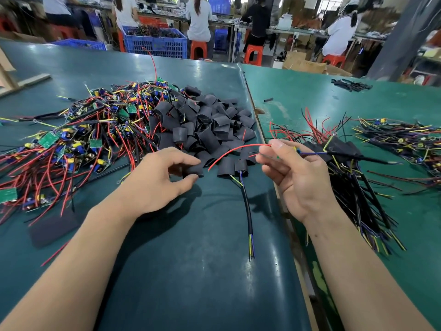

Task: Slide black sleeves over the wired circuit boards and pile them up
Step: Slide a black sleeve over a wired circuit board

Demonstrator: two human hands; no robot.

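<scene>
A heap of black sleeves (210, 125) lies mid-table, with a tangle of bare green circuit boards and red, yellow and black wires (78, 139) to its left. My left hand (157, 180) pinches one black sleeve (194, 170) at the heap's near edge. My right hand (296, 173) is raised to the right and grips a wired circuit board, mostly hidden by the fingers; its red wire (236, 151) arcs left and a blue wire runs right. A sleeved board with a black cable (245, 199) lies between my hands. The pile of sleeved boards (353, 168) sits behind my right hand.
The green table (191, 271) has a seam and a raised edge (255, 115) running between the two mats. More wired boards (401, 142) lie far right. A few loose sleeves (350, 84) sit at the back right. Blue crates, orange stools and seated people are beyond the table.
</scene>
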